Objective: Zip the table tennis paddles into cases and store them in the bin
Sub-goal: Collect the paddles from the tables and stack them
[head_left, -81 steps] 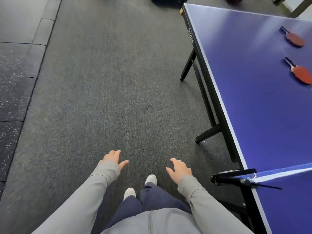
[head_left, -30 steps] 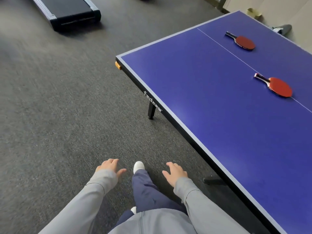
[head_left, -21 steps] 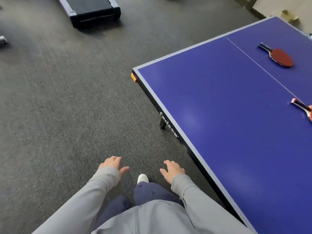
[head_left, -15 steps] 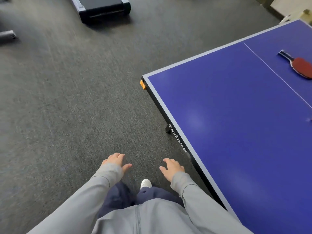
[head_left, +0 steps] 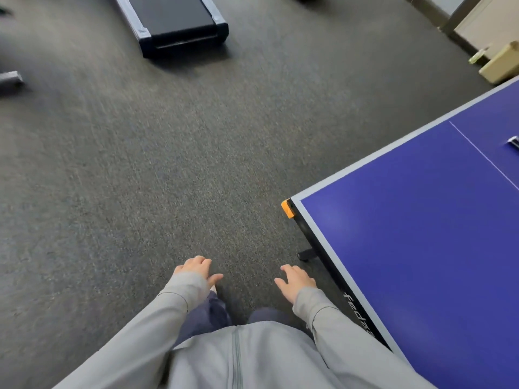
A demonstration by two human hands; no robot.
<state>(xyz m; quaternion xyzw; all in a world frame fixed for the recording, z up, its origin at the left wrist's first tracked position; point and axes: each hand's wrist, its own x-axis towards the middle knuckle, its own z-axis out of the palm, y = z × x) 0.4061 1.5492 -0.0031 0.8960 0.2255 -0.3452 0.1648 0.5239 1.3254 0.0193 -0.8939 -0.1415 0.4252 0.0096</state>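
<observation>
Both grips hang empty with fingers loosely spread: left hand [head_left: 196, 269] and right hand [head_left: 296, 279] over grey carpet [head_left: 140, 178]. A paddle handle [head_left: 513, 141] pokes in at the blue counter [head_left: 421, 248] far-right edge.

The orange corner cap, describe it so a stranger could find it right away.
Find the blue table on the right. Follow its grey edge to the corner nearest the dark carpet. The orange cap clips there, the only bright orange thing around.
</observation>
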